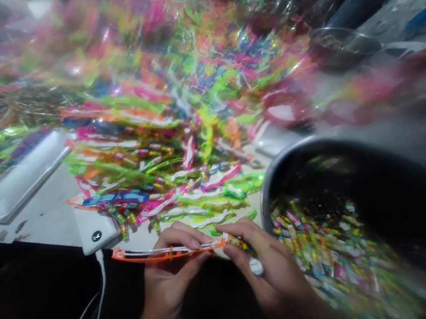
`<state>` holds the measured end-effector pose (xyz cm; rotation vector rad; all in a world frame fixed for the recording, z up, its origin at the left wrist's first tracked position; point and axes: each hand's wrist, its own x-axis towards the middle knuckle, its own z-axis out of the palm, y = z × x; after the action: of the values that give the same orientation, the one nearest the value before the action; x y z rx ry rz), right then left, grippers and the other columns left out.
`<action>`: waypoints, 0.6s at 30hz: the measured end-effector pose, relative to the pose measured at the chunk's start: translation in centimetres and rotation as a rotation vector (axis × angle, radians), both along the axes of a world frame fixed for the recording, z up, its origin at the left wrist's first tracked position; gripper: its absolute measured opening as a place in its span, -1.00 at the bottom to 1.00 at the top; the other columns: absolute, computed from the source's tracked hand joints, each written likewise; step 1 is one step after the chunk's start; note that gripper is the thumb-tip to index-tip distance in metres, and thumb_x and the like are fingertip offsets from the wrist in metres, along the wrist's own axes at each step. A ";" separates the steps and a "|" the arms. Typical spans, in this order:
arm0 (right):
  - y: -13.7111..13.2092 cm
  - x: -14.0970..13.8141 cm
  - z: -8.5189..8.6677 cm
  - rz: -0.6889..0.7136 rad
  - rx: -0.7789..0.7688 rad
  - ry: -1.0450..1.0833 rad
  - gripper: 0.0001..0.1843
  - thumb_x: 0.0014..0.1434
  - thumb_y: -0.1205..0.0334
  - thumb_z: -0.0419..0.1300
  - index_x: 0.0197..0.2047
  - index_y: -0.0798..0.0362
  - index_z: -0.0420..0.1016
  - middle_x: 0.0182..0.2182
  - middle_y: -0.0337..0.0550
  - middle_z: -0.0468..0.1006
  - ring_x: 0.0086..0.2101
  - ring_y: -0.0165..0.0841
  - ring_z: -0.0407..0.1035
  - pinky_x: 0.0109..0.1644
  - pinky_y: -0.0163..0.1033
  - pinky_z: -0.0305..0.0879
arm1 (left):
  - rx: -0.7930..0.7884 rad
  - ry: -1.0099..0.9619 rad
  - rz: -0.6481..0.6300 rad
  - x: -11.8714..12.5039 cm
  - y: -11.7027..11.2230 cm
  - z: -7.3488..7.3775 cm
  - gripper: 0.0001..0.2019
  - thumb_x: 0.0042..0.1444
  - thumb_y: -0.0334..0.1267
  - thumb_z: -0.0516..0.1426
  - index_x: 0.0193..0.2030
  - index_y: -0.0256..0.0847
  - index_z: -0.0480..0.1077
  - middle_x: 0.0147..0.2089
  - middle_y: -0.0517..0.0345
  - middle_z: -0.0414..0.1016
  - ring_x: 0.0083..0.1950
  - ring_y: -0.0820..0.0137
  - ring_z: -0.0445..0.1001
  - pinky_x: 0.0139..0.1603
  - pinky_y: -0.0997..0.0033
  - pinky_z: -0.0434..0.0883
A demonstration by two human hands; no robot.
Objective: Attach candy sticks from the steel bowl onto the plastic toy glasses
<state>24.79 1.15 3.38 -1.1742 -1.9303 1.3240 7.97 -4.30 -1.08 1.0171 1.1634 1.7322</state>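
Note:
Just past the table's front edge, my left hand point(174, 262) is closed around an orange toy glasses frame point(137, 257) with white side arms folded along it. The fingers of my right hand point(263, 258) pinch a small yellow printed tube point(238, 242) with a pale end, which meets the right end of the frame. A white round-ended piece point(256, 266) also shows in my right hand; its kind I cannot make out. Beyond both hands lie several more glasses frames point(208, 202) in green, pink and blue, many with similar tubes on them.
At right stands a large metal basin point(266, 195) holding many small wrapped tubes point(326, 242). A white power bank point(95, 231) with a cable sits at the table edge, left of my hands. Further left lies a white flat packet point(24, 180). Metal bowls point(343, 38) stand far back.

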 end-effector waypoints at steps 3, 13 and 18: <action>0.1 0.1 -0.1 0.010 0.022 0.000 -0.82 0.43 0.18 0.15 0.04 -0.12 0.52 -0.14 -0.24 0.59 -0.12 -0.34 0.51 -0.03 -0.28 0.36 | -0.028 -0.004 -0.007 0.0 0.1 0.0 -0.82 0.16 -0.51 0.29 -0.22 -0.14 0.48 -0.25 0.19 0.56 -0.27 0.44 0.58 -0.24 0.51 0.56; -0.3 0.3 -0.6 0.030 0.206 -0.030 -0.85 0.39 0.33 0.14 -0.07 -0.06 0.50 -0.26 -0.23 0.56 -0.26 -0.32 0.47 -0.19 -0.23 0.32 | -0.073 -0.137 0.013 1.5 0.3 0.1 -0.83 0.17 -0.49 0.30 -0.24 -0.11 0.48 -0.27 0.23 0.55 -0.23 0.46 0.59 -0.19 0.54 0.58; 0.0 0.3 0.1 0.000 0.066 -0.016 -0.84 0.43 0.21 0.12 -0.17 -0.05 0.52 -0.33 -0.22 0.60 -0.32 -0.32 0.51 -0.25 -0.27 0.36 | -0.289 -0.245 0.138 3.0 -0.3 0.9 -0.86 0.10 -0.27 0.40 -0.24 -0.13 0.55 -0.26 0.19 0.58 -0.21 0.39 0.61 -0.17 0.49 0.60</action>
<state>25.06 1.12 3.51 -1.1559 -1.9694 1.2453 11.01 -4.56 -0.18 0.5465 1.2997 1.6776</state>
